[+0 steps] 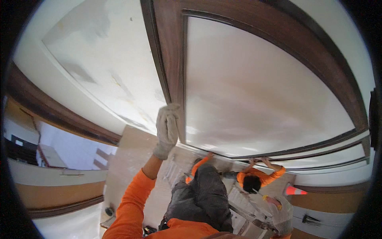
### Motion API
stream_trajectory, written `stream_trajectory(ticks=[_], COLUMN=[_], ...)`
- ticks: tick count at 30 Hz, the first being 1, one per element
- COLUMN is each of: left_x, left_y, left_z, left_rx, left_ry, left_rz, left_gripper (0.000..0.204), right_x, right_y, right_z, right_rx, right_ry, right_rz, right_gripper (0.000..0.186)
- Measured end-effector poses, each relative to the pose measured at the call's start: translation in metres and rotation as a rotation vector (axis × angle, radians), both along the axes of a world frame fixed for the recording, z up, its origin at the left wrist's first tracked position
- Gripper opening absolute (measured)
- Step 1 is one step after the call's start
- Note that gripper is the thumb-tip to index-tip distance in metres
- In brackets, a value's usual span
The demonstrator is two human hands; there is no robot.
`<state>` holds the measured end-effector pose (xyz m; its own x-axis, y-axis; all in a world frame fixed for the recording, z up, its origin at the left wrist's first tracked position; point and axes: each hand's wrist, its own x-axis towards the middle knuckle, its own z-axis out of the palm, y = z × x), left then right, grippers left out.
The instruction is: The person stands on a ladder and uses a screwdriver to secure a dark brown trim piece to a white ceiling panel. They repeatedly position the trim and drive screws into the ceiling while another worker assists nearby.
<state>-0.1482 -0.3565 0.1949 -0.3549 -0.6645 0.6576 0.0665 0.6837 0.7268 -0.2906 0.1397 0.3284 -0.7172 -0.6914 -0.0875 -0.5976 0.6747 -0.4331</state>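
My gloved left hand rests against the dark wood frame of a large panel, fingers pressed together at its vertical edge. The frame surrounds a glossy off-white panel; left of it is a pale wall panel with grey patches. Low at the right, my gloved right hand holds a tool with a yellow handle and a thin tip, close to a co-worker's head.
Below me a co-worker in orange has both hands at the panel's bottom edge; another co-worker's arm shows beyond my legs. An orange-and-white cone stands at the right. Long materials lie on the pale floor.
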Motion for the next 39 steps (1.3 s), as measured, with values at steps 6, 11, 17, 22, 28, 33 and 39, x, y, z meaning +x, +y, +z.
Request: stream_trajectory(ticks=[6, 11, 17, 22, 28, 33, 39], left_x=[0.035, 0.051, 0.048, 0.072, 0.06, 0.057, 0.04], left_y=[0.07, 0.135, 0.212, 0.272, 0.275, 0.271, 0.276], left_z=[-0.031, -0.036, -0.048, -0.109, -0.13, -0.13, -0.124], left_rx=[0.198, 0.287, 0.528, 0.787, 0.554, 0.657, 0.604], left_ry=[-0.148, -0.434, -0.616, -0.563, -0.811, -0.764, -0.826], left_rz=[-0.035, 0.01, -0.058, -0.29, -0.388, -0.337, -0.381], left_gripper=[0.038, 0.039, 0.042, 0.037, 0.032, 0.032, 0.038], right_x=[-0.022, -0.043, -0.055, -0.073, -0.098, -0.104, -0.11], right_y=[0.058, 0.08, 0.104, 0.118, 0.123, 0.103, 0.101], right_z=[-0.025, -0.054, -0.089, -0.104, -0.123, -0.138, -0.147], right_rx=[-0.016, -0.056, -0.22, -0.375, -0.393, -0.297, -0.269], right_ry=[-0.278, -0.442, -0.517, -0.523, -0.59, -0.713, -0.821], right_rz=[-0.16, -0.234, -0.542, -0.778, -0.807, -0.708, -0.569], right_gripper=[0.029, 0.031, 0.031, 0.032, 0.035, 0.039, 0.044])
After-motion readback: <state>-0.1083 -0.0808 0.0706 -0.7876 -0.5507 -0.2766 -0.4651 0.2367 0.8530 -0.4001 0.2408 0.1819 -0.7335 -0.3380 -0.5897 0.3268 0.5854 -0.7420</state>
